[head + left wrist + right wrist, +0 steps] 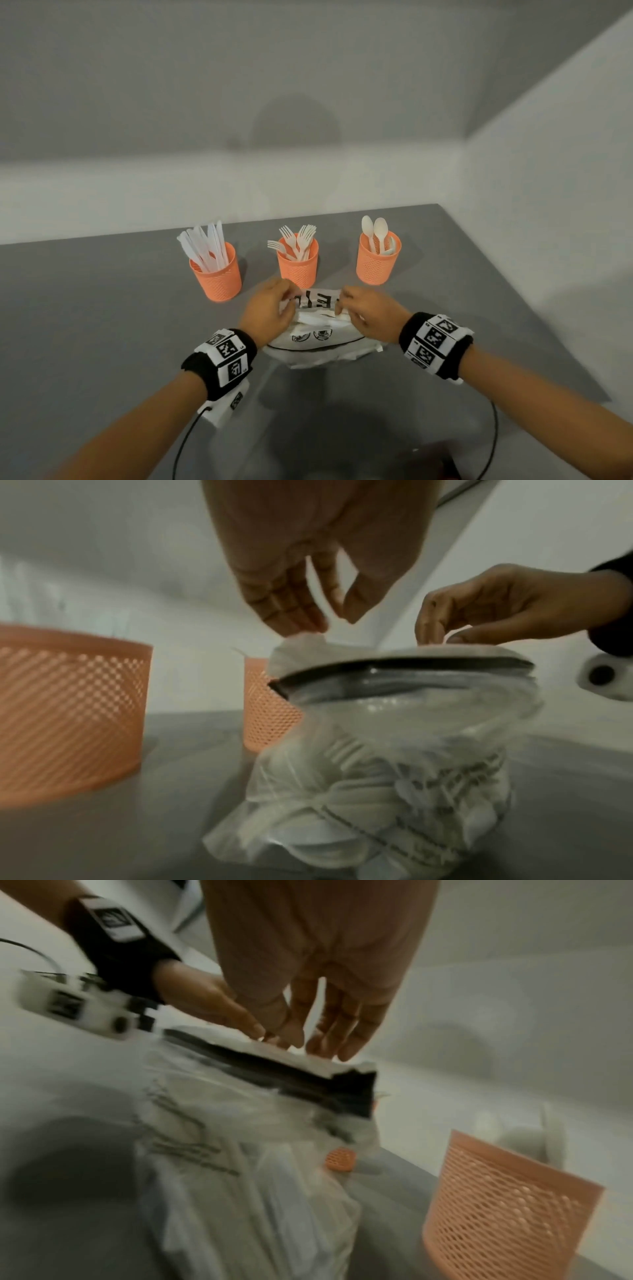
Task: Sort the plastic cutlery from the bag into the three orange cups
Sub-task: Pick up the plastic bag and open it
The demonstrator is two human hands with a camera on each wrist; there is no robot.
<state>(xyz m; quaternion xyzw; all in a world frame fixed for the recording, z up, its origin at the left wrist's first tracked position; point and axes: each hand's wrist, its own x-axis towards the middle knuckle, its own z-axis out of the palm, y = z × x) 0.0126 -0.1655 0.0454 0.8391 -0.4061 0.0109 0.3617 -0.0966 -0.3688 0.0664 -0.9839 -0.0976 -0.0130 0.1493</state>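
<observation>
A clear plastic bag (320,337) with black print stands on the grey table (102,325) in front of three orange mesh cups. White cutlery (359,791) shows through its wall. My left hand (281,305) pinches the left end of the bag's top edge (301,642). At the right end my right hand (346,308) pinches the rim between thumb and fingers (441,637). The left cup (219,277) holds knives, the middle cup (298,267) forks and the right cup (376,263) spoons. All three stand just beyond the bag.
White walls close the table at the back and along its right edge (513,291). Black cables (181,445) run from my wrist cameras across the near table. Bare grey surface lies left of the knife cup.
</observation>
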